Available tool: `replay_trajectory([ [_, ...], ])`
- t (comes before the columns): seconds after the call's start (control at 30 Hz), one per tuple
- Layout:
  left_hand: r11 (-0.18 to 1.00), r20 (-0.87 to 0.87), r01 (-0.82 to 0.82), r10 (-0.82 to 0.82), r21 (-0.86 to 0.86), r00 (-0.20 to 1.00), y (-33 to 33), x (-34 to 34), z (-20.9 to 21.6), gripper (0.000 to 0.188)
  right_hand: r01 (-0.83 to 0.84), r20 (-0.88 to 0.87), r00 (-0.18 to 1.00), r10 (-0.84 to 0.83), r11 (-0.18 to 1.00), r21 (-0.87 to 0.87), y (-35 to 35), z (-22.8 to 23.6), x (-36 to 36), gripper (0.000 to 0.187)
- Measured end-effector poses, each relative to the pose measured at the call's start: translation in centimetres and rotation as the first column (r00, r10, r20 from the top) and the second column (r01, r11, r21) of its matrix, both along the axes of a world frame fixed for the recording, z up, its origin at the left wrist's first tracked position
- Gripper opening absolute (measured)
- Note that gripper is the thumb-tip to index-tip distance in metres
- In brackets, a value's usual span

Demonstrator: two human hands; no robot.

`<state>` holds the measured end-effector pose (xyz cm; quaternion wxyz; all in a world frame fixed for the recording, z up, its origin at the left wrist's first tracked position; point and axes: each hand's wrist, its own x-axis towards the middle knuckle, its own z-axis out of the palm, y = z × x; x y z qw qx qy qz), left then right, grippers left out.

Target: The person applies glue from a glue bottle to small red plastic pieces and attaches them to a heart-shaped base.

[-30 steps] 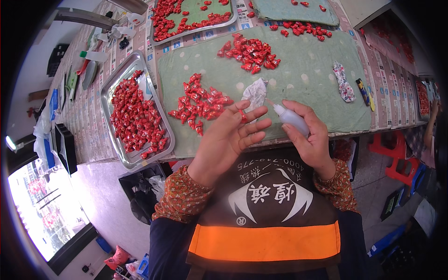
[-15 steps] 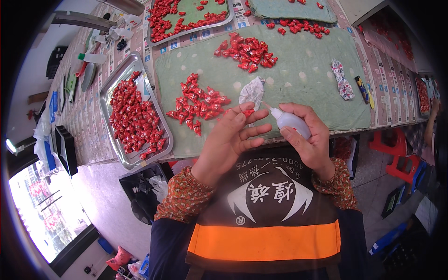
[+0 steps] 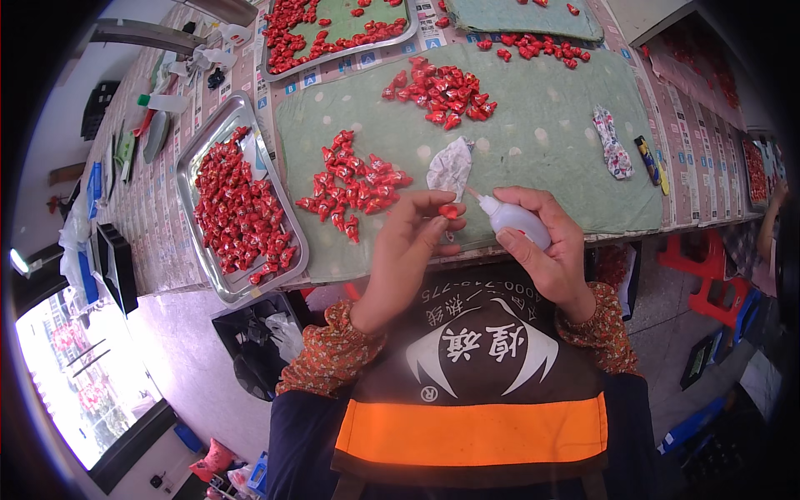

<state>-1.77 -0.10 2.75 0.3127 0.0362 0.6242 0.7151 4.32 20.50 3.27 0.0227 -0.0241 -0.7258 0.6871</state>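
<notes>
Bottle (image 3: 517, 223), one of it, sits clamped in the curled right hand (image 3: 546, 242), spout pointing up and to the left! Across from it, the left hand (image 3: 412, 246) pinches one red piece (image 3: 450, 211) between thumb and fingers, just beside that spout; the two hands are near each other but not touching, both over the near edge of the green cloth (image 3: 558, 167). Two heaps lie on that cloth, the near heap (image 3: 354, 185) left of centre and the far heap (image 3: 442, 93) behind it, both too jumbled to count. One crumpled white rag (image 3: 451, 165) lies just beyond the hands, and one patterned rag (image 3: 613, 143) well off to the right. And two metal trays! The left tray (image 3: 218, 133) is loaded with red pieces, the back tray (image 3: 343, 58) carries more, and again they're past counting. One green-capped bottle (image 3: 169, 102) lies at far left.
</notes>
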Motion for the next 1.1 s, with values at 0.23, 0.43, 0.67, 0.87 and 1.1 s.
replay_trajectory([
  [0.23, 0.998, 0.229, 0.019, -0.031, 0.058, 0.973, -0.2, -0.3, -0.1, 0.029, -0.026, -0.002, 1.0, 0.026, 1.0, 0.009, -0.5, -0.5, 0.0, 0.036],
  [0.43, 0.994, 0.174, -0.057, 0.04, 0.091, 0.984, 0.5, 0.3, -1.1, 0.028, 0.059, 0.144, 0.989, -0.015, 0.95, -0.307, -1.1, -3.2, -0.9, 0.04],
  [0.67, 0.989, 0.02, 0.124, -0.123, -0.084, 0.992, 0.2, 0.5, -1.0, 0.022, 0.144, 0.066, 0.99, -0.128, 0.838, -0.527, 0.1, -4.1, -1.3, 0.041],
  [0.87, 0.871, -0.609, 0.241, -0.474, -0.427, 0.635, 1.3, 0.0, -0.8, 0.021, 0.163, 0.073, 0.986, -0.149, 0.787, -0.595, 1.4, -3.7, -1.6, 0.04],
  [1.1, 0.671, -0.672, 0.246, -0.735, -0.699, 0.093, 5.6, -0.3, -0.6, 0.018, 0.238, 0.061, 0.965, -0.256, 0.747, -0.621, 3.0, -3.8, -1.9, 0.039],
])
